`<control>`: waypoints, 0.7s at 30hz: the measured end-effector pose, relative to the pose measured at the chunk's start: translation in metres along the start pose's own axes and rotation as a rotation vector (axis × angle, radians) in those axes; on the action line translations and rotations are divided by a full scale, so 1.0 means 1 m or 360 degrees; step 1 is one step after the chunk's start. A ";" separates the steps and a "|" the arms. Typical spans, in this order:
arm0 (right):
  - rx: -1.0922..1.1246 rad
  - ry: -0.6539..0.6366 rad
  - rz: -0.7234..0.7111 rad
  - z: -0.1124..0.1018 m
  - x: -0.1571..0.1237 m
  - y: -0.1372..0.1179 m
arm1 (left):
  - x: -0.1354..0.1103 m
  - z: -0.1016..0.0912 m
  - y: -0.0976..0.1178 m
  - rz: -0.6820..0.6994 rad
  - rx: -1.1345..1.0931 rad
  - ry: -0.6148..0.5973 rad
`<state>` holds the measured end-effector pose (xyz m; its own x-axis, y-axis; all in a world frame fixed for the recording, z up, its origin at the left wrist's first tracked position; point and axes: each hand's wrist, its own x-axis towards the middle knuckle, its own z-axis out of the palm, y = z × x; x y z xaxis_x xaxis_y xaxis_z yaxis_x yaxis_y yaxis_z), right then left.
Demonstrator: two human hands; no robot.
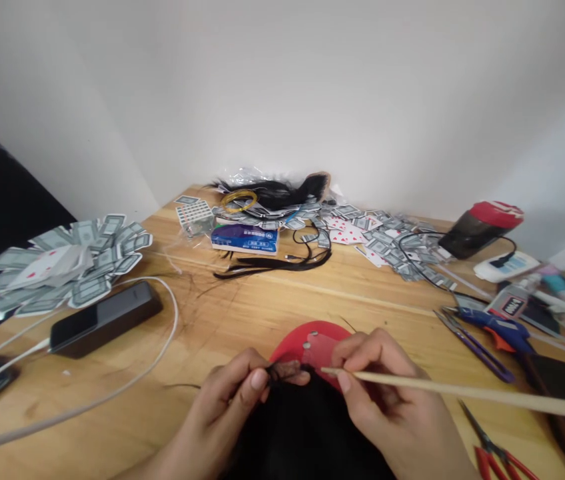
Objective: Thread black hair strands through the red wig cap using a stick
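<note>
My left hand pinches a small tuft of black hair between thumb and forefinger, and a brownish strip shows at its edge. In my right hand is a long pale wooden stick, gripped close to its tip, which points left toward the tuft. A mass of black hair fills the space below and between both hands. Just beyond them lies a round red object with small pale blobs on it, partly hidden by my fingers.
Red-handled scissors or pliers, purple tweezers and a blue-handled tool lie to the right. A phone on a dark block and a white cable are left. Further back are a blue box and scattered cards.
</note>
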<state>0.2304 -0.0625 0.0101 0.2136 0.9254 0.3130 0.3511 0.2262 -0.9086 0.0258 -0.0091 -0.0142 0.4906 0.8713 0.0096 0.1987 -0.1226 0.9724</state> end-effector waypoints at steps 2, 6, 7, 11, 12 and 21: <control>-0.0005 0.0003 0.0048 0.000 -0.001 -0.002 | 0.001 -0.001 0.002 -0.0067 -0.0048 -0.0022; -0.0177 0.0040 0.0005 0.001 -0.001 -0.004 | 0.003 -0.001 0.005 -0.0124 -0.0169 -0.0107; -0.0210 0.0043 -0.0009 0.001 -0.001 -0.004 | 0.003 0.000 0.005 -0.0125 -0.0177 -0.0121; -0.0296 0.0013 -0.0051 0.000 -0.001 -0.002 | 0.003 0.000 0.004 -0.0136 -0.0172 -0.0110; -0.0318 -0.0005 -0.0061 0.000 -0.001 -0.001 | 0.003 0.000 0.003 -0.0149 -0.0164 -0.0098; -0.0375 -0.0158 -0.0189 -0.005 0.001 0.002 | 0.003 0.000 0.001 -0.0161 -0.0157 -0.0082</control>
<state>0.2360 -0.0630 0.0094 0.0723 0.9245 0.3742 0.5729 0.2686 -0.7743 0.0271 -0.0064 -0.0132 0.5159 0.8509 -0.0991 0.1660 0.0141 0.9860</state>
